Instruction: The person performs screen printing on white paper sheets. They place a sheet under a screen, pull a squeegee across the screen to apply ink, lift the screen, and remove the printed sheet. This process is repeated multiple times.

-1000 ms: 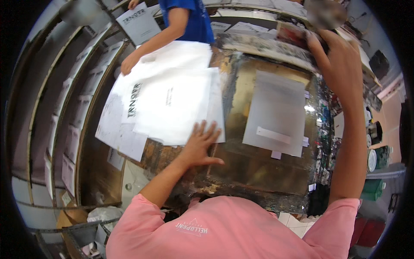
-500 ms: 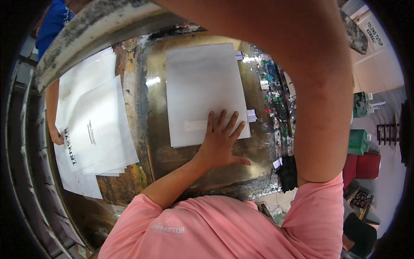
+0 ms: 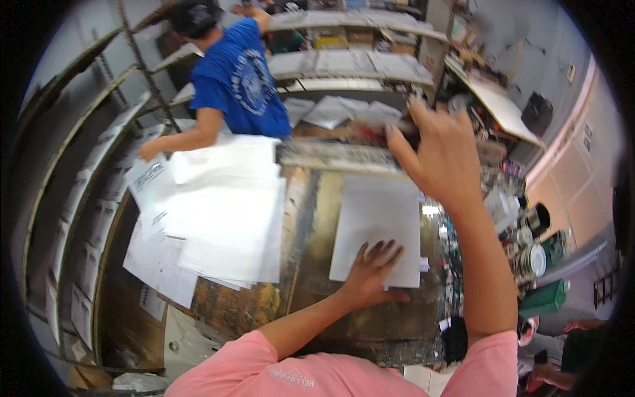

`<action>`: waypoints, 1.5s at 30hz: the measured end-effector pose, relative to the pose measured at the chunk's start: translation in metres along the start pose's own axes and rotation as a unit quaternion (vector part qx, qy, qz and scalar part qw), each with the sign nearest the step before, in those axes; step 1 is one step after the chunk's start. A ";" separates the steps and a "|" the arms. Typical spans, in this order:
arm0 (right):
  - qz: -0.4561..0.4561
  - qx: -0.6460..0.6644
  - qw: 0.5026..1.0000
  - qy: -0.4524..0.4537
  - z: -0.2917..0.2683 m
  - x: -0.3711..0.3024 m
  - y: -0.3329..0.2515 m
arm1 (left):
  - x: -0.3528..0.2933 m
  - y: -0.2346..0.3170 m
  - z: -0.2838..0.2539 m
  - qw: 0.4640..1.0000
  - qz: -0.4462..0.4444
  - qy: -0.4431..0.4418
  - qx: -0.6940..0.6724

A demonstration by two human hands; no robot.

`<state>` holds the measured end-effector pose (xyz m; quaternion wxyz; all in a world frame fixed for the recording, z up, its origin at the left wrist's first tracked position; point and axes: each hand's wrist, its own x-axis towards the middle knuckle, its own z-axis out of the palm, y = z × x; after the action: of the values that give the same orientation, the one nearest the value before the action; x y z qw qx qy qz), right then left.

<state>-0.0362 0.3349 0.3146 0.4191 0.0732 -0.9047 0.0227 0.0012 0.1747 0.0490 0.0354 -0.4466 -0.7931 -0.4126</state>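
My left hand lies with fingers spread on the lower part of a white sheet of paper, which rests on a worn, brownish work board. My right hand is raised past the sheet's far right corner, fingers apart and curled, with nothing visible in it. Behind the sheet runs the stained edge of a frame, close to my right hand in the picture; whether they touch cannot be told. Small pale tabs stick up along the sheet's right side.
A pile of white sheets covers the left side of the table. Beyond it a person in a blue shirt reaches toward racks holding sheets. Shelves stand at the back. Cans and a green container are at right.
The view has tilted up and turned, bringing the co-worker and shelves into sight. My right hand, out of view before, now shows at the far side. My left hand stays on the sheet.
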 end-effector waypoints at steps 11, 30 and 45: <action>0.019 0.090 0.928 -0.362 0.028 -0.204 -0.029 | -0.104 -0.040 -0.109 0.939 -0.311 0.120 -0.084; 0.003 0.070 0.948 -0.309 0.276 -0.124 0.101 | -0.139 -0.074 -0.089 0.947 -0.249 0.039 0.197; 0.001 0.068 0.957 -0.283 0.194 -0.191 0.046 | -0.151 -0.080 -0.079 0.965 -0.209 0.093 0.128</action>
<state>-0.0673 0.3821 0.0444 0.1399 0.1044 -0.9827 0.0628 0.0077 -0.0028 -0.0124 0.0789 -0.2224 -0.9083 -0.3454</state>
